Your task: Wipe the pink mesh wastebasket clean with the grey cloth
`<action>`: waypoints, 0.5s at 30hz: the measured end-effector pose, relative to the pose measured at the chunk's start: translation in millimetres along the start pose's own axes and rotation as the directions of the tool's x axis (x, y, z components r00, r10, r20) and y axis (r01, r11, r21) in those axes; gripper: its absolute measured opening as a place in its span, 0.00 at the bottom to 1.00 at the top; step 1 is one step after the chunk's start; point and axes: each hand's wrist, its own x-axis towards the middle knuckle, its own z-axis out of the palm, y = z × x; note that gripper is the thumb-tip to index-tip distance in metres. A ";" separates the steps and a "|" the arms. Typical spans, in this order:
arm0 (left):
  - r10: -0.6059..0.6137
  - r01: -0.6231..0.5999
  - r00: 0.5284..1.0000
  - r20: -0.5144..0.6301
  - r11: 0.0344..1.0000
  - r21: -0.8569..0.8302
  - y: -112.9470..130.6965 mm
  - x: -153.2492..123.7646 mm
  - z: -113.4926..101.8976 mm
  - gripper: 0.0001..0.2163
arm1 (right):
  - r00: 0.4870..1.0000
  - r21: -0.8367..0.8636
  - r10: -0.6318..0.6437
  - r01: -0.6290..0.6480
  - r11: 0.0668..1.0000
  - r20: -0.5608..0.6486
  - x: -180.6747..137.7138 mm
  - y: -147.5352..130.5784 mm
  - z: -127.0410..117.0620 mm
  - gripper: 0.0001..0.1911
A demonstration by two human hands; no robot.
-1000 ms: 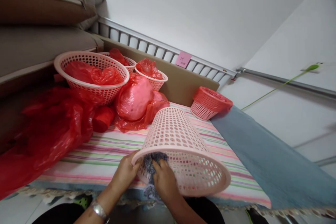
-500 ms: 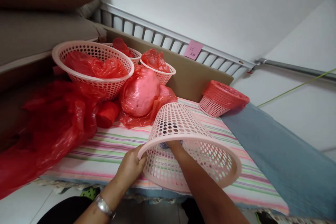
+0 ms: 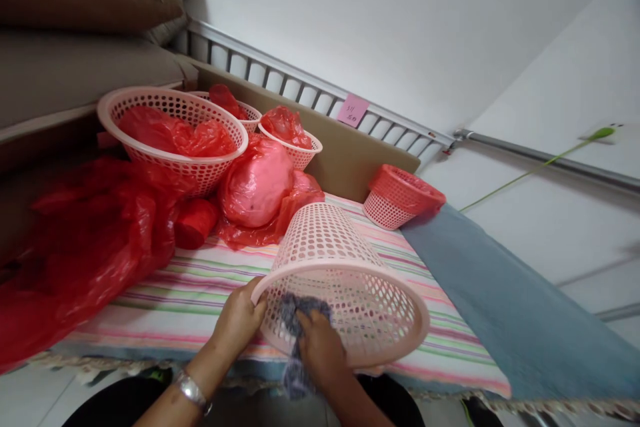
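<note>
A pink perforated plastic basket (image 3: pixel 350 267) lies tipped on its side on the striped cloth (image 3: pixel 200 307), its mouth facing me. My left hand (image 3: pixel 239 315) grips the left side of its rim, thumb at the inside. At the mouth's lower left, my right hand (image 3: pixel 320 347) is closed on a crumpled grey-blue cloth (image 3: pixel 300 310). Part of that cloth presses against the inner wall, and a loose end hangs below the rim. A silver bracelet (image 3: pixel 191 392) circles my left wrist.
Behind stand several pink baskets with red plastic bags, the largest basket (image 3: pixel 173 123) at left. A pink bundle in red plastic (image 3: pixel 257 187) lies before them. Another basket (image 3: pixel 387 207) leans at right beside a blue cover (image 3: pixel 500 293). Red plastic (image 3: pixel 115 240) spreads at left.
My right hand has drawn back from deep in the basket to its mouth, bringing the grey-blue cloth into sight. My left hand keeps its hold on the rim. The view has shifted slightly.
</note>
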 end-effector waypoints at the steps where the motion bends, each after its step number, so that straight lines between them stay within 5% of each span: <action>1: -0.003 0.003 1.000 -0.003 1.000 -0.019 -0.4 -1.1 1.5 0.15 | 1.000 -0.006 -0.007 0.007 1.000 0.008 -13.4 -2.2 3.1 0.28; 6: -0.085 0.090 0.996 0.032 0.971 -0.222 -7.4 -12.3 21.3 0.17 | 1.000 -0.018 0.007 -0.008 1.000 -0.020 -18.9 -5.2 2.2 0.27; 15: -0.086 0.111 0.988 0.128 0.971 -0.210 -3.2 -17.0 31.0 0.13 | 0.979 0.042 0.056 -0.048 0.998 -0.194 78.6 14.4 -18.0 0.20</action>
